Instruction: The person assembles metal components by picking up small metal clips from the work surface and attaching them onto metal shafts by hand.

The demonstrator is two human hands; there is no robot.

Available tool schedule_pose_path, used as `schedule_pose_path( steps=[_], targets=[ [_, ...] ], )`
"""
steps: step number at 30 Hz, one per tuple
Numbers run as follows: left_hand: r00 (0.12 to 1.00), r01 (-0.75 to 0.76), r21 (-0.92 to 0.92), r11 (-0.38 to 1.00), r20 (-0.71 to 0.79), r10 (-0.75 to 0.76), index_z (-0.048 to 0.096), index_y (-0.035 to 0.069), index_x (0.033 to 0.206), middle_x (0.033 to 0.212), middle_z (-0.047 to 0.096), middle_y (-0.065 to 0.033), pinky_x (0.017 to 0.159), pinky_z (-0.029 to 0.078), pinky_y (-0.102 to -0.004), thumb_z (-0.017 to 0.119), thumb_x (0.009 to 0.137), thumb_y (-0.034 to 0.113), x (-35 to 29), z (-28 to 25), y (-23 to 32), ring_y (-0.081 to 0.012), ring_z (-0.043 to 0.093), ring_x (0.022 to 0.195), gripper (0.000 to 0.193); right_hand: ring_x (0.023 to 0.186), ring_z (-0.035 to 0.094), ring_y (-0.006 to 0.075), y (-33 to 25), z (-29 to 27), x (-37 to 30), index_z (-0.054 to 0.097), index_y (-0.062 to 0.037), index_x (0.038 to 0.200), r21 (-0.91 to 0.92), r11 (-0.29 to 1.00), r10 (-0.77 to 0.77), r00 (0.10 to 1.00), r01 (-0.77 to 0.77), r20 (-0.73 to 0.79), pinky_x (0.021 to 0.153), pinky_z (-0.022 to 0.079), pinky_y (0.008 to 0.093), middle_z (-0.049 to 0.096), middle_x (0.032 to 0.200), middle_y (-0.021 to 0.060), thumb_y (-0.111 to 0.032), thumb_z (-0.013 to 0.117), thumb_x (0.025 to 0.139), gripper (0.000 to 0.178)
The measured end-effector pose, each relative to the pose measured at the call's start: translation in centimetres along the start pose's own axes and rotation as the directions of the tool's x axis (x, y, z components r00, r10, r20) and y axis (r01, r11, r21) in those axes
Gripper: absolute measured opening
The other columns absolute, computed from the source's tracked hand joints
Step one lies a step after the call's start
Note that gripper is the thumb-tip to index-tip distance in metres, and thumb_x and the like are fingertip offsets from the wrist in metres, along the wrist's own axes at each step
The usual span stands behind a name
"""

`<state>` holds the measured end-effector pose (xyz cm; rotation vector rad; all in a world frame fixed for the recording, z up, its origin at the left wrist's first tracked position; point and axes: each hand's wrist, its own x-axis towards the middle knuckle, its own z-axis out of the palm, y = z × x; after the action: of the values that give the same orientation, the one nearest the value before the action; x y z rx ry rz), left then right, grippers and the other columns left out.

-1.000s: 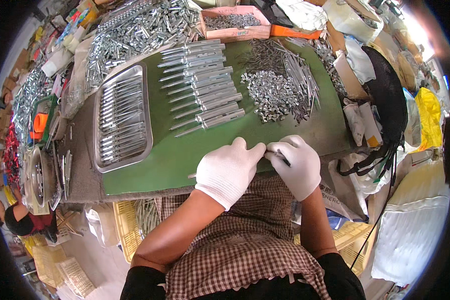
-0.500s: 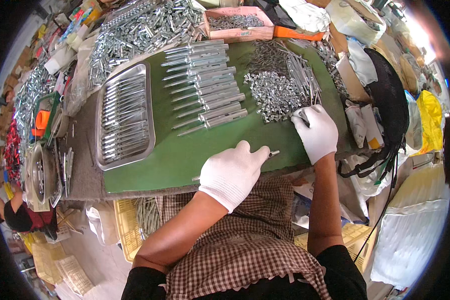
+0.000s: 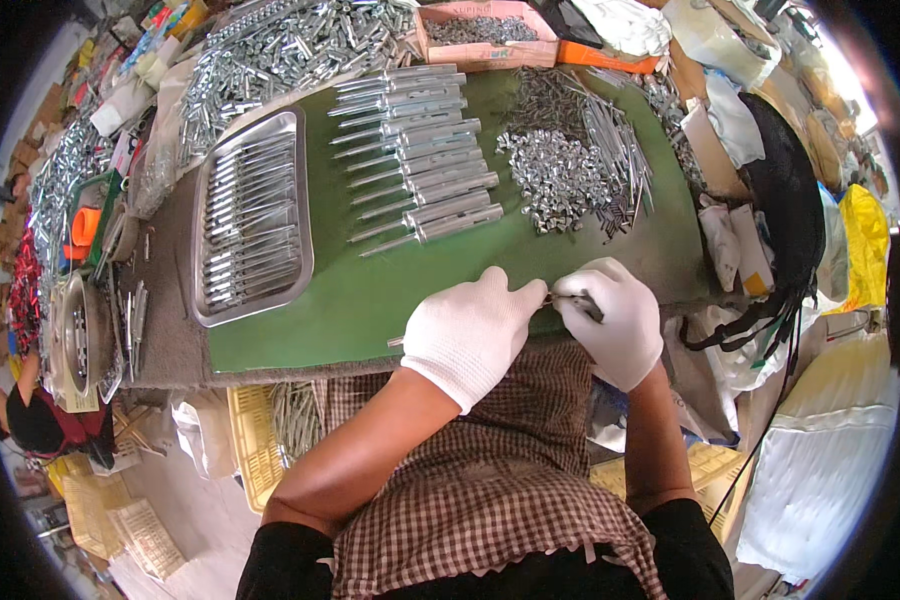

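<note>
Both hands wear white gloves and meet over the front edge of the green mat [image 3: 310, 345]. My left hand [image 3: 473, 335] is closed round a slim metal rod [image 3: 396, 342], whose end shows beside the wrist; most of it is hidden in the palm. At the rod's other end, the fingers of my right hand [image 3: 615, 322] pinch together on something small and dark, too hidden to name. Beyond them lies a column of metal tubes with thin rods [image 3: 455, 222] sticking out leftward. Right of these is a heap of small shiny metal nuts or caps [image 3: 555, 175].
A steel tray [image 3: 304, 250] of similar rods stands at the left. Dark small pins [image 3: 545, 100] and long thin rods [image 3: 610, 135] lie by the heap. Behind are a pink box [image 3: 485, 56] of small parts and a large pile of metal tubes [image 3: 280, 60]. A black bag [image 3: 785, 200] hangs at the right.
My right hand has come back from the heap of small parts toward the left hand, and its fingers now meet the rod's end. The left hand keeps hold of the rod.
</note>
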<state>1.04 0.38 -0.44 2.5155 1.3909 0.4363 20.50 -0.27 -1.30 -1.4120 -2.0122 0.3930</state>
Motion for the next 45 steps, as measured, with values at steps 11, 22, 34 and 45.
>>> schedule_pose_path(
  steps=[11,22,34,45],
  targets=[
    [0.995,-0.033,0.031,0.999,0.094,0.03,0.06,0.019,0.123,0.078,0.055,-0.0119,0.055,0.052,-0.0428,0.058,0.088,0.019,-0.2,0.0,-0.3,-0.0316,0.063,0.063,0.035,0.073,0.059,0.0313,-0.4,0.0,0.2,0.062,-0.0049,0.083,-0.012,0.983,0.184,0.973,-0.185,0.141,0.066,0.049,0.0364,0.06,0.078,0.0118,-0.009,0.073,0.074,0.015],
    [0.99,-0.059,0.058,0.997,0.135,0.051,0.058,0.02,0.122,0.076,0.055,-0.0101,0.051,0.052,-0.0424,0.055,0.089,0.017,0.1,-0.4,-0.3,-0.0298,0.063,0.059,0.034,0.047,0.025,0.0091,-0.5,2.9,2.3,0.055,-0.0026,0.075,0.978,-0.202,0.427,0.903,0.04,0.052,0.044,0.02,0.0288,0.029,0.057,-0.0035,-0.045,0.035,0.102,0.054],
    [0.987,-0.152,0.183,0.971,0.07,0.141,0.056,0.008,0.087,0.077,0.057,-0.0082,0.053,0.055,-0.0367,0.06,0.082,0.013,1.3,-0.4,0.8,-0.0233,0.066,0.061,0.008,0.045,0.032,0.0088,-0.8,4.4,2.2,0.044,-0.0059,0.057,0.977,0.15,0.305,0.933,0.15,-0.19,0.044,0.022,0.0269,0.038,0.051,0.0002,-0.03,0.04,0.099,0.048],
    [0.94,0.334,0.068,0.94,0.052,-0.338,0.068,0.012,0.104,0.095,0.067,-0.0081,0.067,0.054,-0.0357,0.071,0.083,0.025,-10.7,-6.4,-3.7,-0.0265,0.067,0.075,0.026,0.046,0.031,0.0073,1.4,3.5,1.4,0.056,-0.0021,0.082,0.991,-0.122,0.337,0.941,0.059,-0.014,0.042,0.026,0.0239,0.037,0.057,-0.0028,-0.03,0.045,0.099,0.035]
  ],
)
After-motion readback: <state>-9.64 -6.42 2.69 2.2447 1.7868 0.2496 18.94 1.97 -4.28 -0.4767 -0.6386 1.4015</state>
